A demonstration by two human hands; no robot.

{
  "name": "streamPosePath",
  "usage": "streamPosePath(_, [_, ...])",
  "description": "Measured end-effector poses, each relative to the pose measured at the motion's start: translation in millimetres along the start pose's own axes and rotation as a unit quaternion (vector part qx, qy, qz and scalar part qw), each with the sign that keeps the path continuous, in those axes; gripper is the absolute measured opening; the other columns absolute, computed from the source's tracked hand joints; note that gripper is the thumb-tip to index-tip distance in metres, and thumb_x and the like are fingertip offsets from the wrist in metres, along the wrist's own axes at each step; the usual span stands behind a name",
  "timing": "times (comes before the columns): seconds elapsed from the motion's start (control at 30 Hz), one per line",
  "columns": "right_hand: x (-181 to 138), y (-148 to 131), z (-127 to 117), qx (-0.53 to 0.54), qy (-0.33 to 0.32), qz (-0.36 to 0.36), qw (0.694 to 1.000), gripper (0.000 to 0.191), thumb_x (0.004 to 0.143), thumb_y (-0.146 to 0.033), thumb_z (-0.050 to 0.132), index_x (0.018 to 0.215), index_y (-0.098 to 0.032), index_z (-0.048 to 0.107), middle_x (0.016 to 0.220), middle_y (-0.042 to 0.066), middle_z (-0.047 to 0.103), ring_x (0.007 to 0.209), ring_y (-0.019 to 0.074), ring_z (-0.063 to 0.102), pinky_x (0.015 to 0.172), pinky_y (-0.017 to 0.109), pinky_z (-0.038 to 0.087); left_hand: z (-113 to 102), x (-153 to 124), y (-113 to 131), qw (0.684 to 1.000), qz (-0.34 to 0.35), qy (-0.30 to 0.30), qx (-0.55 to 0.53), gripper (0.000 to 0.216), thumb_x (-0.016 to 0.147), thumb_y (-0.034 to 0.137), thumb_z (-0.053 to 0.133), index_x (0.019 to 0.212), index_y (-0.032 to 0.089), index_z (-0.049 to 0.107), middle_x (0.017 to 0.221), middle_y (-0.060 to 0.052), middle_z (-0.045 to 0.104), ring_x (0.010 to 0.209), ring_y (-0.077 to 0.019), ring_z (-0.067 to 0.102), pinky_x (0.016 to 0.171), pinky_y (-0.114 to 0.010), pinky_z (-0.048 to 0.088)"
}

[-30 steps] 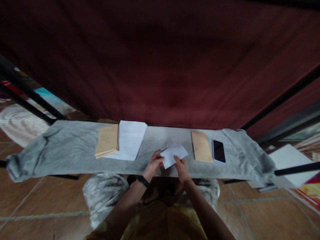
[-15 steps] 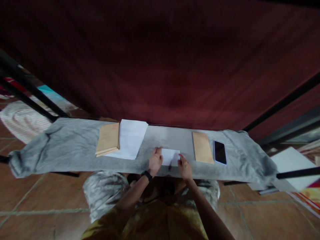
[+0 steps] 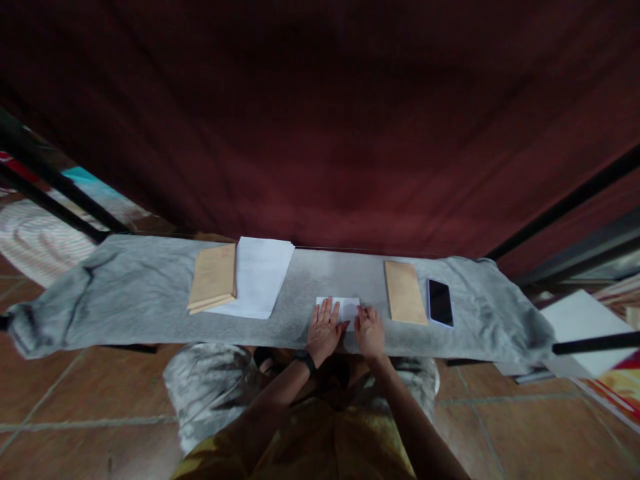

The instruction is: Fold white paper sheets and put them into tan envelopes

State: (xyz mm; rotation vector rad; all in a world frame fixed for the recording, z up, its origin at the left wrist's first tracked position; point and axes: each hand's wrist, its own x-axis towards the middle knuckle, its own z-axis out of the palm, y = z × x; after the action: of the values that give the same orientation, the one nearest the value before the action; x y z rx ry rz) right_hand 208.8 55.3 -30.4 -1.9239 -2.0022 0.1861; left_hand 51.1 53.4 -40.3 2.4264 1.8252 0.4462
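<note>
While both hands lie on the grey-draped tabletop [image 3: 150, 300], the left hand [image 3: 327, 328] rests palm down on a small folded white paper [image 3: 349, 307], its grip spread, with the fingers fanned over the sheet's left half. The right hand [image 3: 370, 330] sits just beside it at 3 o'clock, fingers loosely curled at the paper's right edge; whether that grip pinches the edge or only presses on it cannot be told. The paper lies flat near the tabletop's near edge, about midway along it. From the paper, a single tan envelope [image 3: 404, 292] lies at 2 o'clock, near but apart, with a dark phone [image 3: 440, 302] just beside the envelope at its 3 o'clock. At 10 o'clock, well apart, lies a stack of white sheets [image 3: 263, 277], with a stack of tan envelopes [image 3: 214, 285] overlapping its left edge. A black wristband [image 3: 305, 360] circles the left wrist.
</note>
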Motion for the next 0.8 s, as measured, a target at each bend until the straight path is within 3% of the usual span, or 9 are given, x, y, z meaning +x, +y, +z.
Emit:
streamPosePath(0.17, [6.6,-16.6,15.7,-0.024,-0.008,-0.119,0.993,0.045,0.1,-0.025,0.036,0.142,-0.015,0.05,0.148,0.014,0.049,0.137,0.0254,0.044,0.11,0.043,0.036,3.4,-0.9,-4.2,1.0,0.016,-0.004,0.009,0.057,0.097,0.031,0.039,0.151,0.012,0.035,0.158,-0.015,0.034,0.149,-0.0275,0.026,0.12,-0.049,0.023])
streamPosePath(0.33, [0.3,-4.3,28.9,-0.077,0.048,-0.108,0.99,0.053,0.102,-0.032,0.037,0.15,-0.009,0.039,0.153,0.017,0.042,0.141,0.0272,0.038,0.115,0.046,0.029,1.6,-2.8,-11.2,1.0,0.0,0.021,0.007,0.057,0.097,0.029,0.035,0.15,0.008,0.035,0.157,-0.016,0.036,0.148,-0.0257,0.029,0.12,-0.047,0.025])
streamPosePath(0.63, [-3.7,15.2,30.8,-0.074,0.089,-0.095,0.989,0.055,0.104,-0.037,0.031,0.151,-0.009,0.036,0.151,0.016,0.045,0.139,0.0282,0.041,0.115,0.047,0.028,-9.9,-9.3,-31.8,0.996,-0.079,0.045,-0.005,0.057,0.098,0.033,0.032,0.149,0.009,0.038,0.154,-0.015,0.042,0.146,-0.0257,0.032,0.12,-0.047,0.024])
streamPosePath(0.8, [-4.1,12.3,27.6,-0.064,0.071,-0.087,0.992,0.055,0.103,-0.036,0.031,0.151,-0.009,0.036,0.151,0.018,0.044,0.139,0.0289,0.041,0.114,0.049,0.028,-15.4,-8.3,-32.2,0.978,-0.158,0.063,-0.123,0.049,0.095,0.031,0.039,0.138,0.012,0.052,0.147,-0.017,0.051,0.138,-0.0304,0.043,0.113,-0.052,0.035])
